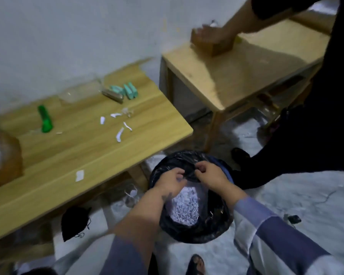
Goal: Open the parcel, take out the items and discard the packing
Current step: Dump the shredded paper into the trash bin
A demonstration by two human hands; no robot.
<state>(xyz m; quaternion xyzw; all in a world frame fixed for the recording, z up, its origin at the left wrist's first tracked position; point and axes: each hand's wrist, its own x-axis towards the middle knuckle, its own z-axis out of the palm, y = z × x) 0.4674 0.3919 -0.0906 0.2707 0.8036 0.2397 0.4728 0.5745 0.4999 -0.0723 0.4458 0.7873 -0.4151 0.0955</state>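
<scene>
On the floor stands a bin lined with a black plastic bag (189, 231), with shredded white paper (184, 207) inside. My left hand (170, 180) and my right hand (211, 173) both pinch a fold of the black bag at its far rim. A brown cardboard parcel box (2, 157) sits at the left edge of the wooden table (87, 155). On that table lie a green cutter (45, 121), teal items (125, 91) and white paper scraps (120, 126).
Another person in dark clothes stands at the right, a hand on a brown box (213, 41) on a second wooden table (236, 76). A black pouch (74, 221) and bits of plastic lie on the pale floor beneath the first table. A sandalled foot (196, 264) shows at the bottom.
</scene>
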